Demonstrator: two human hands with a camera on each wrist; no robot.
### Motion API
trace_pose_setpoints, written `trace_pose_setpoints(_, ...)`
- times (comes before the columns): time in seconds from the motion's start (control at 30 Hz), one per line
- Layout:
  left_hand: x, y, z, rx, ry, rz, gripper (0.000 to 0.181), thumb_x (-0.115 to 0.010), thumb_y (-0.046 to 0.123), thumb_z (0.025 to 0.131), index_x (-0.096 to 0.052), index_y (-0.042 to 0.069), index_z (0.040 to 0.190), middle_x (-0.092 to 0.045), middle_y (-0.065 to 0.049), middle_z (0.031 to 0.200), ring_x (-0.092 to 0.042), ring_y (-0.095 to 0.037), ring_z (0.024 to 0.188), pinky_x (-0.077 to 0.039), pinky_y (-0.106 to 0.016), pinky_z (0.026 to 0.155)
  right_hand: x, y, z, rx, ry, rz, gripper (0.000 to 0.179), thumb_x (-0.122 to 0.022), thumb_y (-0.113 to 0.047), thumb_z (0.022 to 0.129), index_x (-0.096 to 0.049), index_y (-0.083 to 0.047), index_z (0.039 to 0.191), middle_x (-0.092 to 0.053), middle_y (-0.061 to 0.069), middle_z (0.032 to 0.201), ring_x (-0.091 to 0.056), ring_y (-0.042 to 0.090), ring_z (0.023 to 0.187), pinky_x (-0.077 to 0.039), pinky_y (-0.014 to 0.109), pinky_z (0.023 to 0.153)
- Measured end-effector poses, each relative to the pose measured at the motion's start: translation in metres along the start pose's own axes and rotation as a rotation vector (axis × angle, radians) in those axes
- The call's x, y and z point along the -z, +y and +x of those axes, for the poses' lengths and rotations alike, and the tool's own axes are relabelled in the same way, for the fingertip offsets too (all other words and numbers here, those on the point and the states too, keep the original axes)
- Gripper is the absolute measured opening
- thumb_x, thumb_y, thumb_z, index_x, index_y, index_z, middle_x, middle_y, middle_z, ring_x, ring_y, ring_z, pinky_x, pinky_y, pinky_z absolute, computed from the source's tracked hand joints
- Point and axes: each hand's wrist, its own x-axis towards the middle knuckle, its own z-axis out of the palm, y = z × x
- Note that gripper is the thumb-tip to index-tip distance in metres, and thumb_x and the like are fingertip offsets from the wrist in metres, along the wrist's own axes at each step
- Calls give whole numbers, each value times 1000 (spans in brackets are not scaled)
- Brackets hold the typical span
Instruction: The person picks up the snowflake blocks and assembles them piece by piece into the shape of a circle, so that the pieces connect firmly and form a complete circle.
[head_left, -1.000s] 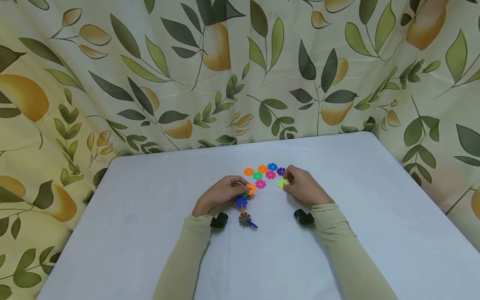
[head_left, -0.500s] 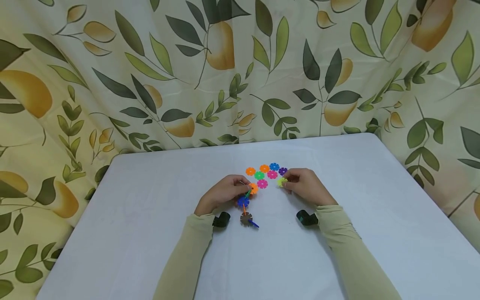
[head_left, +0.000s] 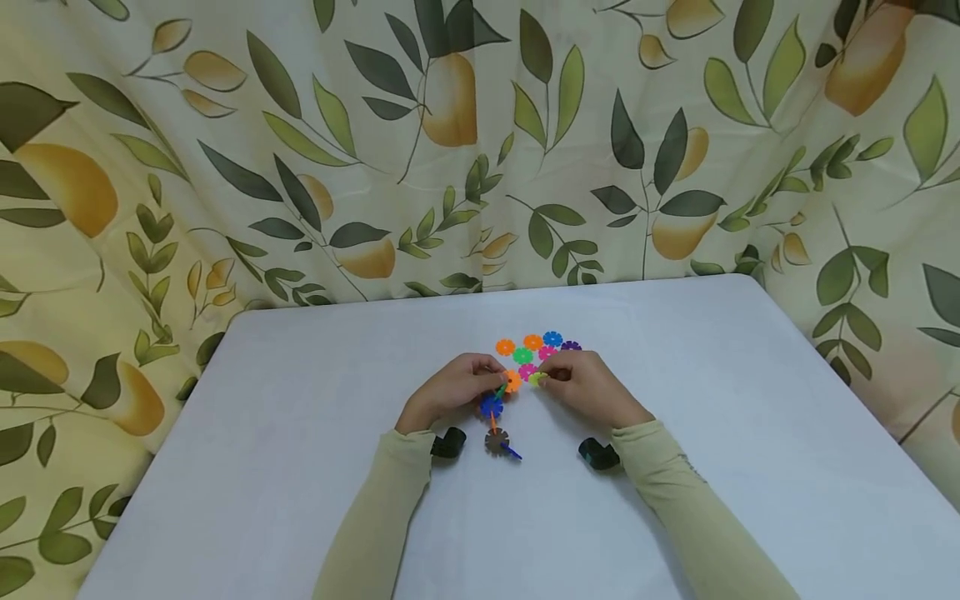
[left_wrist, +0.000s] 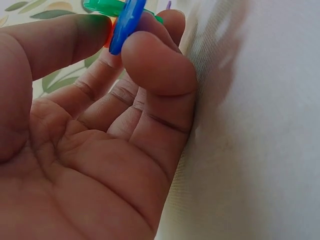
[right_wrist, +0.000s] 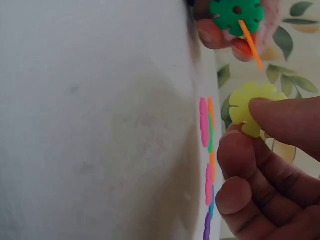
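My left hand (head_left: 453,390) pinches a chain of notched plastic discs slotted into one another, near its far end. An orange disc (head_left: 513,382) stands at that end, and a blue disc (head_left: 492,407) and a brown disc (head_left: 496,442) trail toward me. In the right wrist view a green disc (right_wrist: 222,14) in the left hand faces me with an orange one slotted in edge-on. Between thumb and fingers my right hand (head_left: 596,390) pinches a yellow-green disc (right_wrist: 240,102), upright and a small gap away from the orange disc.
Several loose discs lie flat just beyond the hands, among them an orange disc (head_left: 506,347), a green disc (head_left: 522,356) and a blue disc (head_left: 552,338). Dark wrist cameras (head_left: 448,443) jut inward from both sleeves. A leaf-patterned curtain (head_left: 420,208) hangs behind the white table (head_left: 300,467).
My right hand has moved left with the yellow-green disc, bringing it close to the chain's orange disc. The left hand keeps its hold on the chain. The head view has shifted slightly.
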Motion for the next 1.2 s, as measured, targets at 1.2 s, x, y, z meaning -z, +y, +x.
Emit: trace_pose_setpoints(1.2,-6,-3,3,-7,32,72,16,-63,12,109,-71,3,99,-71,-2,89,-56,-17,83,-46,-28,79,-10,-16,15,337,-38,-245,13,-79,13,88,-82,3,94,-77,7,91,-73,26,89,-61,44,85)
